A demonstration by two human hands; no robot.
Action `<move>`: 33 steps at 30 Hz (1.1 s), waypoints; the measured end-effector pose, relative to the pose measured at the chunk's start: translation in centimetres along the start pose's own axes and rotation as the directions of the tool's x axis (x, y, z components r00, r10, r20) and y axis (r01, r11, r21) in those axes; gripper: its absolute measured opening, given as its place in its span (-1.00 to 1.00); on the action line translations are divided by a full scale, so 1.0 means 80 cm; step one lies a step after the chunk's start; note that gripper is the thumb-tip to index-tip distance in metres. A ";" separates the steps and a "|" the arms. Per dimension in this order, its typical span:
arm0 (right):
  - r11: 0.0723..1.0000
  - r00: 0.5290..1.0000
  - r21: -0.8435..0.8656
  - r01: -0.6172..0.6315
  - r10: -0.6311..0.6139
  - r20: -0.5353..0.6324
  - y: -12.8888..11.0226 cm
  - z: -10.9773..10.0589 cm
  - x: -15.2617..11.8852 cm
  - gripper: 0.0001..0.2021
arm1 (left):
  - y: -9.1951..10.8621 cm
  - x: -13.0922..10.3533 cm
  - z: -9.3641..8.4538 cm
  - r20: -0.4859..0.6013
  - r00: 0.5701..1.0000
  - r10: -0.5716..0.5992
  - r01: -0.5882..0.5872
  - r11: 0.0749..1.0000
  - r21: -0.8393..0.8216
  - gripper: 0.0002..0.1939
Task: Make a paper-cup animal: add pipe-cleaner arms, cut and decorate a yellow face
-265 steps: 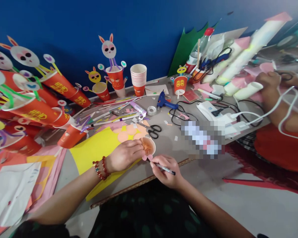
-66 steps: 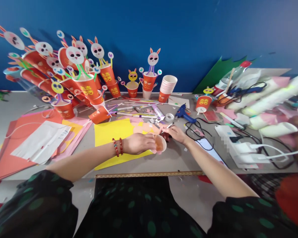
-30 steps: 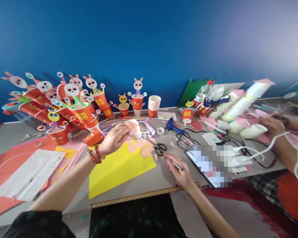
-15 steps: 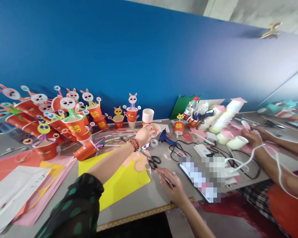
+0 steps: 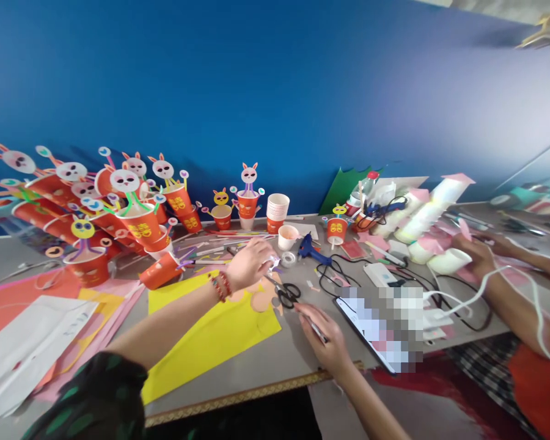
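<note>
My left hand (image 5: 252,264) is over the far edge of a yellow paper sheet (image 5: 211,342), fingers curled together. A small whitish-purple bit (image 5: 274,263) shows at its fingertips; I cannot make out what it is. Black-handled scissors (image 5: 288,295) lie just right of that hand, near peach paper circles (image 5: 260,299). My right hand (image 5: 325,339) is closed around a slim pen (image 5: 318,330) at the table's front. Beyond the left hand stand a small white cup (image 5: 288,237) with something pinkish inside and a roll of clear tape (image 5: 288,260).
Red paper cups with rabbit heads (image 5: 140,226) crowd the left. A blue glue gun (image 5: 312,249) with its cable lies right of the tape. A phone (image 5: 366,336) rests at the front edge. At right, another person's hand (image 5: 474,256) works beside white paper tubes (image 5: 431,208).
My left hand has drawn back from the small white cup, toward me and to the left, over the yellow sheet. My right hand still holds the pen. The view has shifted slightly.
</note>
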State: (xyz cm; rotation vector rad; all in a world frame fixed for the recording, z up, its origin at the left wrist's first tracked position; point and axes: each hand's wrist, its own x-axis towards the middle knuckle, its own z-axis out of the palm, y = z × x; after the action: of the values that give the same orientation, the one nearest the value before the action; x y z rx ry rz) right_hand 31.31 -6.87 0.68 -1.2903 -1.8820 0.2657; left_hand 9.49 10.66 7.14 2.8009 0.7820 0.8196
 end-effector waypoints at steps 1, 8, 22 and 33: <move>0.999 1.000 -0.045 0.011 -0.010 0.023 0.002 -0.002 0.004 -0.68 | 0.004 -0.024 -0.004 0.013 1.000 0.005 -0.005 1.000 -0.010 -0.84; 0.880 0.985 -0.475 0.033 0.053 0.167 0.044 -0.019 0.059 -0.49 | 0.047 -0.151 -0.010 0.135 0.989 -0.058 0.061 0.998 -0.019 -0.50; 0.983 0.955 -0.158 -0.098 0.138 0.263 -0.047 0.027 0.043 -0.72 | 0.068 -0.191 0.007 0.227 0.971 -0.070 0.090 0.993 -0.081 -0.35; 0.487 0.763 0.600 -0.635 0.516 0.389 -0.065 0.012 0.011 -0.64 | 0.080 -0.207 0.026 0.175 0.983 -0.053 0.059 0.998 -0.034 -0.37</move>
State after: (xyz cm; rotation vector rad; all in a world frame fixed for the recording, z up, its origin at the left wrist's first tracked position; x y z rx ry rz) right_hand 26.97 -8.20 3.48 -1.3003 -1.1405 1.3627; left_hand 1.53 -3.25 -0.79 2.7555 0.8023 0.5653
